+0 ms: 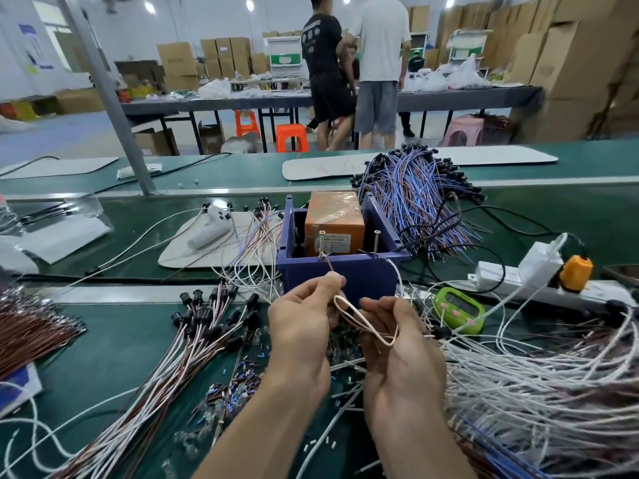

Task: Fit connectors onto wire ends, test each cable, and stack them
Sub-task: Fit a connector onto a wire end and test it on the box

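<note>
My left hand pinches the brown end of a thin wire and holds its tip against the left screw on the blue test box. My right hand grips the same cable, whose pale loop hangs between both hands. A second screw stands to the right on the box rim. An orange block sits inside the box. Finished cables with black connectors lie fanned out at my left. A heap of white wires lies at my right.
A blue-and-brown cable pile lies behind the box. A green timer, a white power strip and an orange plug sit at right. Small loose connectors litter the green belt. Two people stand at a far table.
</note>
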`<state>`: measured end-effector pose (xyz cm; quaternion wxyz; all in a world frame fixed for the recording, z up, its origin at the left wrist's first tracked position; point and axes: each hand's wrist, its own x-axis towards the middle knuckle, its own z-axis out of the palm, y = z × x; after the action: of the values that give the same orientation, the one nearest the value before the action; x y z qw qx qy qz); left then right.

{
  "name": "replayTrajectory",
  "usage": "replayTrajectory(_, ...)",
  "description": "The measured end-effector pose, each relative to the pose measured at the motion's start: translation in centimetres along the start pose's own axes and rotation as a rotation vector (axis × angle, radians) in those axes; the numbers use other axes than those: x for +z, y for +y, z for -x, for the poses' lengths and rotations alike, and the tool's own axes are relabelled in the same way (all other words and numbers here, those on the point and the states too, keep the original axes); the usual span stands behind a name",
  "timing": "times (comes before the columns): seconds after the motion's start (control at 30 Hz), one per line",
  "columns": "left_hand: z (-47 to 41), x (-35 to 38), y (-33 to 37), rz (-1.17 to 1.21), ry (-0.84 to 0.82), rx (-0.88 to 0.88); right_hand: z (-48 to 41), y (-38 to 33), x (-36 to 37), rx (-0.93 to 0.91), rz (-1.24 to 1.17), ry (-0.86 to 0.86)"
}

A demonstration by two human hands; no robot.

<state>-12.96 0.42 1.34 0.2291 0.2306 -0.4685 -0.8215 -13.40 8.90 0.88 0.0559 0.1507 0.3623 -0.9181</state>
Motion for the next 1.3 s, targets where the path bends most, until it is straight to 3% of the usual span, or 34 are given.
replayTrajectory(1.3,-0.4,0.0,0.1,-0.027,0.002,-0.024,-1.2,-0.6,2.0,-0.006,0.088,0.057)
